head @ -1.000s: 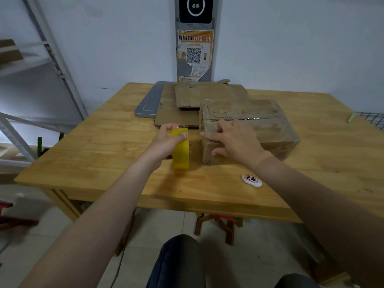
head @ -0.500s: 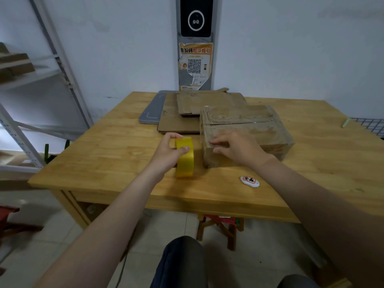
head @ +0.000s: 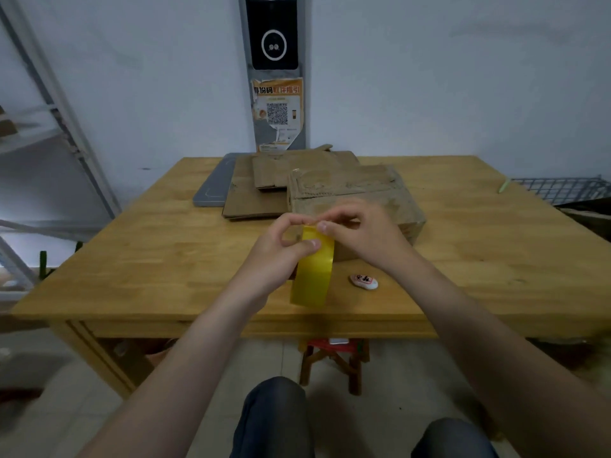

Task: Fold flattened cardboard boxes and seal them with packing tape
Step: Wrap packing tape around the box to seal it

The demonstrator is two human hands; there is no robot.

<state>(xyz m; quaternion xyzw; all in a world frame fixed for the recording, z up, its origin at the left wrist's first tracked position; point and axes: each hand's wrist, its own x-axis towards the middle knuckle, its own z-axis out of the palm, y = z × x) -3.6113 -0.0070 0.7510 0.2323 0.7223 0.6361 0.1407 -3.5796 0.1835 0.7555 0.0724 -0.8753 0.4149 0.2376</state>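
Observation:
A yellow roll of packing tape (head: 312, 272) is held upright above the table's front part. My left hand (head: 281, 251) grips it from the left, thumb across its outer face. My right hand (head: 360, 231) pinches the roll's top edge with thumb and fingertips. Behind both hands a folded brown cardboard box (head: 350, 190) rests on the wooden table (head: 158, 246), its top flaps closed. Flattened cardboard pieces (head: 254, 193) lie stacked to the box's left and rear.
A small white oval tag with a red mark (head: 364, 281) lies near the front edge. A grey flat board (head: 211, 186) sits under the cardboard stack. Metal shelving (head: 49, 127) stands at left, a wire rack (head: 562, 190) at right, a stool (head: 334, 358) under the table.
My left hand lifted the tape roll off the table and toward me. My right hand left the box and now pinches the roll's top edge.

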